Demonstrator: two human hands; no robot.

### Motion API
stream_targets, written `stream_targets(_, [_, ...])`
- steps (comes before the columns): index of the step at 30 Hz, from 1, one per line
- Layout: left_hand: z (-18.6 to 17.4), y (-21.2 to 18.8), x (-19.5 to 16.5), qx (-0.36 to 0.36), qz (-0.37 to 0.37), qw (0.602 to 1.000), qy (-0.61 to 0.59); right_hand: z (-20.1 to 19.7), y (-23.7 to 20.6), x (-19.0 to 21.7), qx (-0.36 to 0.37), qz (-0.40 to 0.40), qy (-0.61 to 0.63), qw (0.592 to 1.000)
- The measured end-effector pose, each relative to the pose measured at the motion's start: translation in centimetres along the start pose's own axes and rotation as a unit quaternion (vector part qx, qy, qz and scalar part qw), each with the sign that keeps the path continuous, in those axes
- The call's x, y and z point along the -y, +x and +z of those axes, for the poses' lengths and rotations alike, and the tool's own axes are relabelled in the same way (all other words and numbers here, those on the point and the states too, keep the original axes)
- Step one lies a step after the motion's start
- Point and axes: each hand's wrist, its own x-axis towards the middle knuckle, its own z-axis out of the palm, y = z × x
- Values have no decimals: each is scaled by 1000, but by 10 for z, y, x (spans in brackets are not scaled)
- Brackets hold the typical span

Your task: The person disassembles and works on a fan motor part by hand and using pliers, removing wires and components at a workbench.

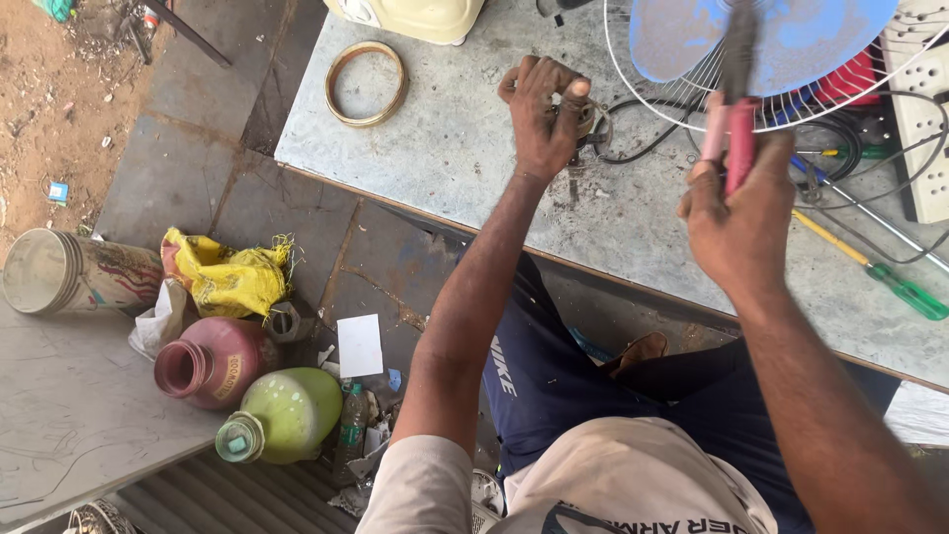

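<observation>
My left hand (542, 111) is closed around a small round metal part (591, 121) on the grey metal tabletop (435, 148). My right hand (739, 213) grips the red handles of a pair of pliers (730, 138), whose dark jaws point up toward a fan. The fan has a blue blade (791, 35) and a white wire guard (840, 99) and lies at the table's far right. Black cables (643, 138) run between the metal part and the fan.
A brass ring (366, 84) lies on the table's left. A green-handled screwdriver (895, 282) and a white power strip (919, 109) sit at right. On the ground left are a pink jar (208, 361), a green jug (287, 415), a yellow sack (227, 277) and a tin (69, 272).
</observation>
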Motion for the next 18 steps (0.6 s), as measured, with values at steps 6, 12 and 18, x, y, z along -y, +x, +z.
stream_targets(6, [-5, 11, -13, 5, 63, 997, 48, 30, -14, -15, 188, 108, -188, 958])
stream_targets(12, [-4, 19, -7, 43, 64, 995, 61, -4, -26, -6, 72, 71, 55, 993])
stream_targets(18, [3, 12, 19, 17, -7, 998, 61, -12, -24, -10, 103, 70, 22, 992])
